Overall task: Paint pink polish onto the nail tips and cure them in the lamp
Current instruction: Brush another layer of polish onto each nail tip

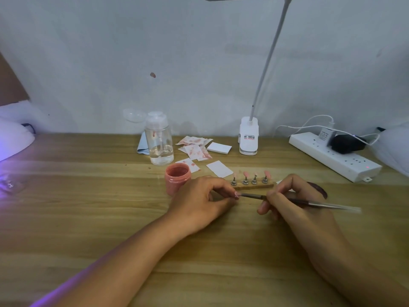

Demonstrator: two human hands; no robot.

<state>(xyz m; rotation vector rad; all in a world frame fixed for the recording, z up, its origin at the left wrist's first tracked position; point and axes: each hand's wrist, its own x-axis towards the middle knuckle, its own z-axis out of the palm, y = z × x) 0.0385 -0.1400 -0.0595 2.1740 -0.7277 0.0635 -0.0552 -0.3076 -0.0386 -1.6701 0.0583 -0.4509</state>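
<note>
Both hands low over the wooden desk (88, 218). Left hand (197, 203) pinched shut on one small nail tip (236, 194) at its fingertips. Right hand (294, 202) closed round a thin brush (309, 201), pen-style; brush tip touching that nail tip, handle pointing right. Just behind the hands, a wooden holder (254, 185) with four metal stands, each carrying a pink nail tip (245, 174). Left of the holder, touching distance from the left hand, an open pink polish jar (177, 178), pink inside and smeared on the wall. Behind it a clear pump bottle (159, 140), clear liquid low in it. Pink-stained paper wipes (194, 149) and clean white pads beside the bottle. Clip lamp (249, 136) at the wall, white power strip (334, 158) far right. Curing lamp (13, 136) at left edge, purple glow on the desk.
</note>
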